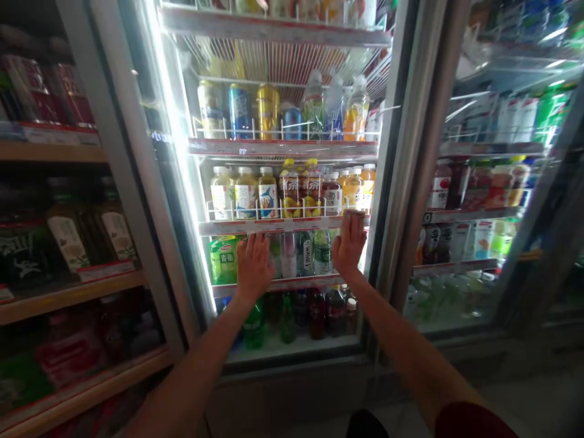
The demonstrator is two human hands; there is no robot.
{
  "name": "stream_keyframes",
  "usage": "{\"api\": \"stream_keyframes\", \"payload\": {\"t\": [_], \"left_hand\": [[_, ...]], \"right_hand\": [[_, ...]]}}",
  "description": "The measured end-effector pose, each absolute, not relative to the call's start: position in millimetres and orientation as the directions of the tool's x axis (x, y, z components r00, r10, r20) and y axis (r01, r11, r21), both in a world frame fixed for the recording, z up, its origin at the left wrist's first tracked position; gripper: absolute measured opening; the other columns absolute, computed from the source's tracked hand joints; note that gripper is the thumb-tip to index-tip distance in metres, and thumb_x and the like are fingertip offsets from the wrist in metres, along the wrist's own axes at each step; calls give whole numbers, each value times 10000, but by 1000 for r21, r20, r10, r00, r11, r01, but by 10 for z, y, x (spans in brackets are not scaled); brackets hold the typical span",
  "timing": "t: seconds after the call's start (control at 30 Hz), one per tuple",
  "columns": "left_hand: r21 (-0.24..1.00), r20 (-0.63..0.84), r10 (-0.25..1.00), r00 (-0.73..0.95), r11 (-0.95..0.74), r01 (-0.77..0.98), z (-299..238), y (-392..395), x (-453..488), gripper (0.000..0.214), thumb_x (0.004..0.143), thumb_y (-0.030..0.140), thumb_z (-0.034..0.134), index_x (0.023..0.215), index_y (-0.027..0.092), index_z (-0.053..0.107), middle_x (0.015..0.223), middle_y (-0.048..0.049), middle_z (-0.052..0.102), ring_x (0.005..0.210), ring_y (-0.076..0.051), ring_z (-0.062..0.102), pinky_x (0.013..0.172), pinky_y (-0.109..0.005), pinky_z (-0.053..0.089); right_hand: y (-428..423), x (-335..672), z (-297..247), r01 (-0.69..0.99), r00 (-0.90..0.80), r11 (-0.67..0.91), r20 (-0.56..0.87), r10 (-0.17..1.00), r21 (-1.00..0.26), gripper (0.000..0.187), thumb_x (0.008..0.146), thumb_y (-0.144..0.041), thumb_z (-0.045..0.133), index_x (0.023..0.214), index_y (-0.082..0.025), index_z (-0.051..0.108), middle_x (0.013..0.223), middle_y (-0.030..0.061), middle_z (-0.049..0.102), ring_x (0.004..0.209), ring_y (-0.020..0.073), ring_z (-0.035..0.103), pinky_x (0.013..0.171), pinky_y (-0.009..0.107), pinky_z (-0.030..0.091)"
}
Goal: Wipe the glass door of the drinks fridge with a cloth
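Note:
I face an open, brightly lit drinks cooler with wire shelves. My left hand (253, 265) reaches to the third shelf (278, 283), fingers stretched up in front of the clear bottles there, beside a green bottle (223, 259). My right hand (349, 242) is raised at the right end of the same level, fingers together and pointing up, touching the base of a bottle (354, 190) on the shelf above. Neither hand visibly grips anything. Yellow and orange tea bottles (267, 193) fill the second shelf.
The cooler's glass door (137, 182) stands open on the left, over dark wooden shelves (68, 295) of bottles. A closed glass door (483, 182) on the right covers more drinks. Cans (240, 109) stand on the upper shelf; dark bottles (319, 313) line the bottom.

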State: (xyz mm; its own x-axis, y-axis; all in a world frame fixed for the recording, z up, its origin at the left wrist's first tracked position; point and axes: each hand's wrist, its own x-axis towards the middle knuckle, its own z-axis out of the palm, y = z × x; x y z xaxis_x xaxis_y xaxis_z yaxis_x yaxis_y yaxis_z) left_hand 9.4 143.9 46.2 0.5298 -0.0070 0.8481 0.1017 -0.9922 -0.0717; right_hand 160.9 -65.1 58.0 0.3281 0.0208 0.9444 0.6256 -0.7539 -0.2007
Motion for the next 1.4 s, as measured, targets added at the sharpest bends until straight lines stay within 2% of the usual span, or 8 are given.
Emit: {"api": "stream_keyframes", "payload": {"t": [0.2, 0.4, 0.57, 0.63, 0.83, 1.07, 1.23, 1.4], "left_hand": [[-40, 832, 39, 553, -991, 130, 370, 1523, -44, 604, 809, 226, 541, 1395, 163, 407, 1509, -157, 313, 1430, -293, 212, 1154, -563, 118], [58, 789, 191, 584, -970, 238, 310, 1781, -346, 652, 808, 247, 555, 1425, 154, 368, 1525, -168, 272, 1436, -312, 185, 1146, -577, 128], [65, 753, 205, 625, -969, 238, 234, 1882, -507, 655, 837, 249, 508, 1456, 161, 312, 1533, -162, 254, 1443, -293, 165, 1150, -576, 109], [81, 747, 235, 621, -961, 266, 206, 1976, -574, 657, 833, 244, 505, 1456, 169, 311, 1539, -157, 240, 1443, -297, 166, 1143, -590, 115], [112, 708, 374, 599, -897, 428, 183, 2315, -843, 669, 813, 245, 542, 1432, 92, 339, 1539, -195, 208, 1433, -337, 183, 1122, -609, 173], [88, 650, 428, 628, -863, 497, 120, 2380, -1059, 681, 812, 242, 538, 1440, 91, 323, 1541, -182, 208, 1436, -315, 189, 1133, -581, 192], [111, 652, 461, 602, -843, 526, -6, 2447, -1166, 678, 807, 247, 539, 1429, 74, 336, 1545, -181, 203, 1434, -327, 190, 1129, -587, 207], [128, 620, 488, 614, -835, 535, -260, 2409, -1288, 695, 802, 250, 538, 1431, 55, 316, 1536, -193, 228, 1428, -334, 205, 1123, -587, 227]], "right_hand": [[-137, 1197, 377, 788, 194, -606, 889, 414, 110, 544, 867, -174, 386, 1407, -214, 433, 1449, 92, 434, 1416, 244, 255, 1149, 516, 181], [-88, 1200, 494, 686, 371, -713, 912, 174, -144, 560, 877, -204, 365, 1433, -138, 390, 1498, 138, 343, 1437, 291, 180, 1133, 569, 177], [385, 831, 296, 844, 201, -521, 821, 534, 132, 577, 839, -155, 430, 1414, -198, 426, 1485, 84, 385, 1426, 262, 229, 1160, 532, 144], [504, 748, 302, 873, 128, -444, 783, 609, 203, 605, 829, -140, 443, 1428, -212, 402, 1493, 66, 376, 1425, 246, 236, 1170, 519, 117], [715, 745, 573, 817, 259, -577, 889, 378, 8, 606, 856, -137, 394, 1458, -182, 350, 1519, 95, 317, 1443, 277, 172, 1162, 554, 122], [1279, 311, 263, 891, -66, -291, 735, 675, 347, 563, 870, -131, 429, 1430, -179, 391, 1502, 59, 362, 1432, 233, 214, 1183, 487, 73], [1487, 259, 389, 898, -46, -309, 766, 642, 313, 546, 903, -126, 385, 1447, -166, 360, 1508, 76, 347, 1431, 228, 222, 1184, 483, 8], [1583, 131, 129, 907, -136, -174, 658, 741, 384, 511, 913, -114, 370, 1421, -158, 402, 1503, 50, 358, 1419, 220, 254, 1194, 475, 16]]}}
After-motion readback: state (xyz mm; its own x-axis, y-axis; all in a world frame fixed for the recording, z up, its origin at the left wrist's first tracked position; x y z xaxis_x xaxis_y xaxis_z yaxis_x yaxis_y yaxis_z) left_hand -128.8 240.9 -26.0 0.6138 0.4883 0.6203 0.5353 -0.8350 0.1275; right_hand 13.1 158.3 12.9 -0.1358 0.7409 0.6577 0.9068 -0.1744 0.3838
